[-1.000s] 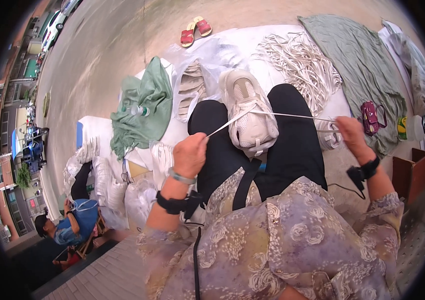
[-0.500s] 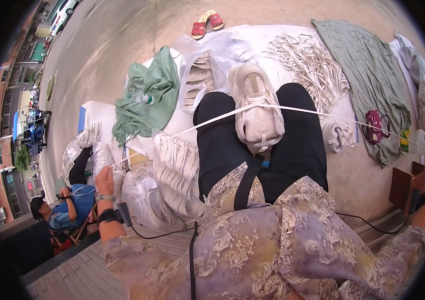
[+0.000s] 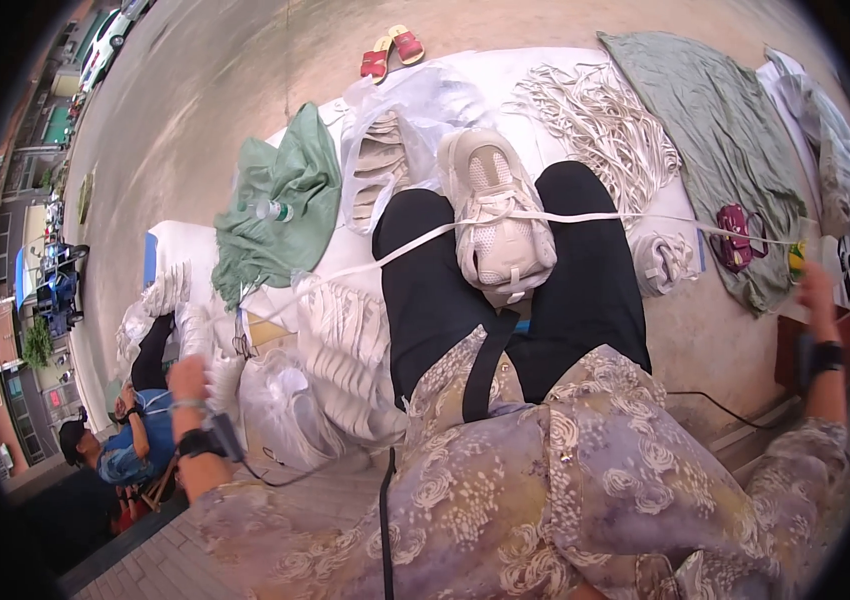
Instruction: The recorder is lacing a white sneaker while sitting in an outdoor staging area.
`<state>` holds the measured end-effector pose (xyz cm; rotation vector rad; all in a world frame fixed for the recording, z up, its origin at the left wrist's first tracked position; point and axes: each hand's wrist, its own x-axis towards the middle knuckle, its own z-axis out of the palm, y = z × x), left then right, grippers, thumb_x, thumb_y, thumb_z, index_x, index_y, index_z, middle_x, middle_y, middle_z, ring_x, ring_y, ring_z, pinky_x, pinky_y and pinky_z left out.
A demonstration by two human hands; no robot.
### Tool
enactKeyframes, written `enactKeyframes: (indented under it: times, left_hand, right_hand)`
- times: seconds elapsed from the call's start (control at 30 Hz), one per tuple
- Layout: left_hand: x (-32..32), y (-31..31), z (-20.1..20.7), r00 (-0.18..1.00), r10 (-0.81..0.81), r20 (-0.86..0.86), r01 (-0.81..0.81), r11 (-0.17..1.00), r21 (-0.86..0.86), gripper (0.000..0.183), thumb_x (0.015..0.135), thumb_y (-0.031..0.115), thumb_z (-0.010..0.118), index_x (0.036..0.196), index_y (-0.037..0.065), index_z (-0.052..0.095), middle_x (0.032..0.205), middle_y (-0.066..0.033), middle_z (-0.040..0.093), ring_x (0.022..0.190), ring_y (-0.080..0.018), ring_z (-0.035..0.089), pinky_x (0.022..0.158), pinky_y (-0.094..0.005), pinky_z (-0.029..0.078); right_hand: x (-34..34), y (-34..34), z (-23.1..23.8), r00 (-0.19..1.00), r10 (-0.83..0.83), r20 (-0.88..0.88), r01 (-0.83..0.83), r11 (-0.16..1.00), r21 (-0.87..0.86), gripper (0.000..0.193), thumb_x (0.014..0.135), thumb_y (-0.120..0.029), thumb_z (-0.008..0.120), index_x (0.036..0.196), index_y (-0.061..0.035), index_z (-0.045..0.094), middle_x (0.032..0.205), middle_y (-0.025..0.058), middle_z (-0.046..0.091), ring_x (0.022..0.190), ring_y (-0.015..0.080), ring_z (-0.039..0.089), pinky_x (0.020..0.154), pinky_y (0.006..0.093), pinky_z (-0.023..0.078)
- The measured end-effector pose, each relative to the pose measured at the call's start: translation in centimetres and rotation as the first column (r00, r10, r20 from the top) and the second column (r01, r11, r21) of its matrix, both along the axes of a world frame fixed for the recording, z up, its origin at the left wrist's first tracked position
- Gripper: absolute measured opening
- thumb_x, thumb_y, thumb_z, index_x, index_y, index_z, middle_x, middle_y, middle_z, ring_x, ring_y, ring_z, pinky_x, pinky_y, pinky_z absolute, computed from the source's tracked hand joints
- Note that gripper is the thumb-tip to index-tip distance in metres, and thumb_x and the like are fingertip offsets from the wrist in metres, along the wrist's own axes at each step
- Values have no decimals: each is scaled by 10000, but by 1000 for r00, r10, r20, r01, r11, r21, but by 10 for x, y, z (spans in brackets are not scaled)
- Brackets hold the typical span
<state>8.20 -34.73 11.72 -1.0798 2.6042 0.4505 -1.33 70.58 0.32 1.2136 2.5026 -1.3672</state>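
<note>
A cream-coloured sneaker [image 3: 507,250] rests between my black-trousered knees, toe end pointing toward me. Its pale flat shoelace [image 3: 385,258] runs out to both sides in a loose, slightly sagging line. At the left, my left hand [image 3: 188,380] is closed around one end of the lace, though motion blurs the fingers. Far to the right, my right hand [image 3: 817,298] is raised and closed at the other end, also smeared. The exact grip of either hand is hard to make out.
White sheeting [image 3: 535,75] carries a heap of laces [image 3: 610,130], a bag of shoe parts [image 3: 382,150] and a green cloth [image 3: 295,180]. Rows of pale shoe pieces [image 3: 345,320] lie left. A maroon bag [image 3: 735,238] sits on grey-green fabric [image 3: 715,120]. A person [image 3: 140,435] sits at left.
The lace was pulled straight and taut; now it sags in a curve. My right hand has moved slightly inward, and my left hand has come lower. The sneaker stays between the knees.
</note>
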Motion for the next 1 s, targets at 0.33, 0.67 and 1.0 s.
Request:
enactKeyframes:
  times: [0.33,0.67,1.0]
  left_hand:
    - [-122,367,-35,775,-628,-73,390,383,837,259,896,251,487,728,64,550,495,13,498,395,-59,429,387,-212,345]
    - [-153,445,-64,368,-894,-257,927,375,25,333,801,254,563,1107,126,538,649,-175,605,626,-360,602,549,-449,457]
    - [-165,445,-65,455,-865,-213,887,462,17,470,769,298,600,1197,126,510,677,-178,618,652,-352,610,585,-436,473]
  right_hand:
    - [-44,-403,13,822,536,-193,-508,537,-673,185,871,-212,523,816,-49,593,728,22,614,636,116,577,582,241,484]
    - [-108,-442,-9,827,296,-478,-555,565,-610,202,863,-186,593,990,-42,655,831,-44,607,703,27,495,643,185,427]
    - [-99,-444,-13,876,125,-465,-446,576,-685,141,814,-113,632,887,5,651,684,-29,574,572,33,468,521,195,401]
